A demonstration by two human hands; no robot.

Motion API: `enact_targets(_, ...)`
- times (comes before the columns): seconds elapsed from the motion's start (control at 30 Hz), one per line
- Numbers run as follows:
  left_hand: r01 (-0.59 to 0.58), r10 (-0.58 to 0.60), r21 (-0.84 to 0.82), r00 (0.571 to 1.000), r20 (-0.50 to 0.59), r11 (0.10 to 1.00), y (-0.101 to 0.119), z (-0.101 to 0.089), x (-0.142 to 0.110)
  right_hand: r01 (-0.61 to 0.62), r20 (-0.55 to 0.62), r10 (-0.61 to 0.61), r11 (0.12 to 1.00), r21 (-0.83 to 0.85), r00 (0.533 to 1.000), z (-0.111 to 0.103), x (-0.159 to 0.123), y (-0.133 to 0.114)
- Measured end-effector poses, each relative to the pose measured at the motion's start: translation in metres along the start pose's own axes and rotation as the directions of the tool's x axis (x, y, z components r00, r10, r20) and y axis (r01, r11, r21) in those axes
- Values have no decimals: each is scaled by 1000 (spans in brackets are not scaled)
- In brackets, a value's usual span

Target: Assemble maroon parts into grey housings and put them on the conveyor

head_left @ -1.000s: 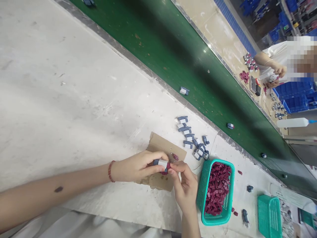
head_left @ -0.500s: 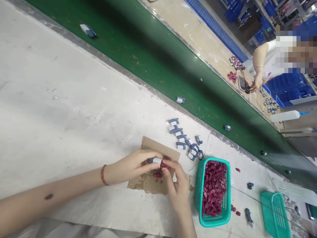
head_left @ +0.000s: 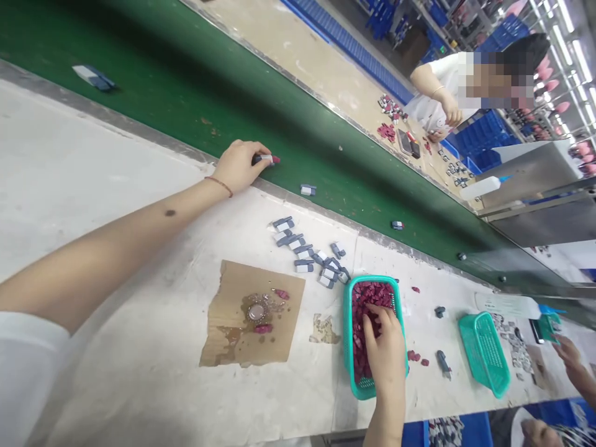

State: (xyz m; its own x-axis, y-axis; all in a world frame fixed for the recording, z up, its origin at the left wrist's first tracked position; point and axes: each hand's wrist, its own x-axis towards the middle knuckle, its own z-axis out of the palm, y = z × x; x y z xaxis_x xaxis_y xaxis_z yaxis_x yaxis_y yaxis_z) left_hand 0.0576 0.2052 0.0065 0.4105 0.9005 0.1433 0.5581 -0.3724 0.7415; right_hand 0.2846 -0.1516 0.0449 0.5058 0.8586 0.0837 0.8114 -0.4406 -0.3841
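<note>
My left hand reaches to the near edge of the green belt, its fingers closed on a small blue-and-white plastic part with a dark red end. Inside the teal basket, the fingertips of my right hand touch the dark red plastic pieces; thumb and fingers look apart. Between the hands lies a piece of brown cardboard with a wet patch, a small round clear thing and two dark red pieces.
Several blue-and-white parts lie grouped beside the belt, which carries more of them. Farther right stand a second teal basket and a white bottle. Across the belt sits a co-worker; another person's hand shows at right.
My left hand has carried the blue-and-white part from above the cardboard to the belt. My right hand has let go of it and moved right into the basket. The view has shifted.
</note>
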Motion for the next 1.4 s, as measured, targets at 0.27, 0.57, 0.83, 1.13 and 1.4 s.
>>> enact_targets(0.27, -363, 354, 153, 931, 83, 919, 18, 58, 13, -108, -13, 110, 988, 113, 994, 4, 1, 9)
enact_targets(0.57, -309, 297, 19, 928, 227, 951, 60, 97, 10, -301, -26, 388, 754, 584, 921, -5, -6, -1)
enact_targets(0.83, 12, 50, -347, 984, 169, 938, 68, 74, -31, -239, -5, 329, 694, 679, 944, 15, -18, -45)
enact_targets(1.13, 544, -213, -771, 839, 500, 332, 39, -21, -129, 276, 133, -377, 838, 471, 916, 71, -14, -106)
enact_targets(1.4, 574, -251, -804, 811, 529, 158, 25, -13, -174, 648, 121, -681, 727, 225, 722, 90, -7, -124)
